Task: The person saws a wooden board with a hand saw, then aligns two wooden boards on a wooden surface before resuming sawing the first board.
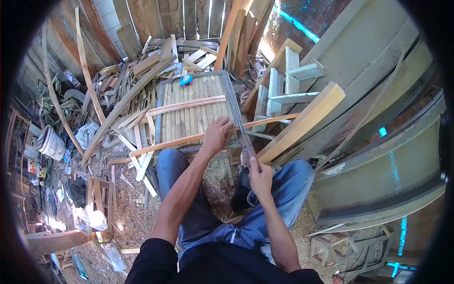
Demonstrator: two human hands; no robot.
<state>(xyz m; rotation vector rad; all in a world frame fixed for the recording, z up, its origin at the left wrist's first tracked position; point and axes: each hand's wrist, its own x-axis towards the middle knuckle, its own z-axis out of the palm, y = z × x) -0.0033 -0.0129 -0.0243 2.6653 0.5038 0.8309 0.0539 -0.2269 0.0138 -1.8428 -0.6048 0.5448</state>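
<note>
Strip of wood (182, 141), long axis running crosswise, near-left to far-right; left end by the left knee (171, 163), right end pointing at the thick beam (307, 118). Bladed tool (247, 144) lies across that axis: long axis fore-aft, tip away from the person, angled slightly left. Exact tool type: can't tell.

Left hand (218, 136) has its fingers curled over the strip, right of its middle; most of the length extends left of the hand, a shorter run to the right. Right hand (260, 177) is clamped on the tool's handle, nearer the body, below the strip. Blade crosses the strip just right of the left hand; can't tell if they touch.

Surface: slatted panel (177, 125) with a dark frame, in front of the seated person. On it: 1 reddish batten (187, 105), roughly parallel to the strip, plus 1 blue tape measure (186, 80) at the far edge.

Room: plank wall (189, 19) ahead, scrap wood pile (146, 66) far left, white bucket (51, 144) at left, debris-strewn floor (130, 225), stepped wooden piece (295, 98) behind the beam.
</note>
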